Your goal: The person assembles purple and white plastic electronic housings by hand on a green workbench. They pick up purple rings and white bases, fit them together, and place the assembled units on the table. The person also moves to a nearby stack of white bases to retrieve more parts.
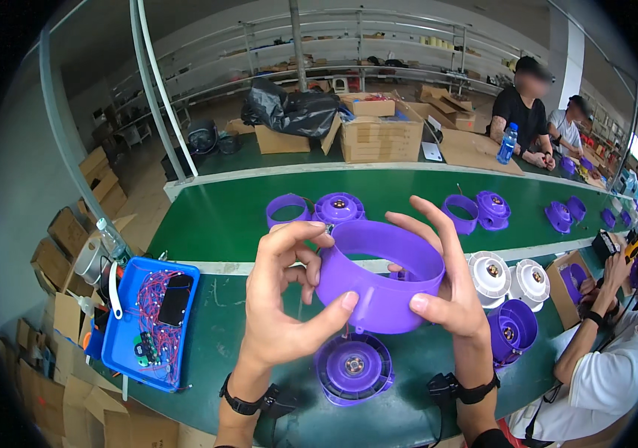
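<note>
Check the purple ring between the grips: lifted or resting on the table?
Lifted: left grip and right grip hold the ring from either side, above the motor base on the table.

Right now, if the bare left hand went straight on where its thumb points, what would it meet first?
The purple, plastic-looking ring; the left hand seems to touch its outer wall already.

Left fingers and right fingers hold purple ring; purple housing on green bench; blue tray at left.
</note>
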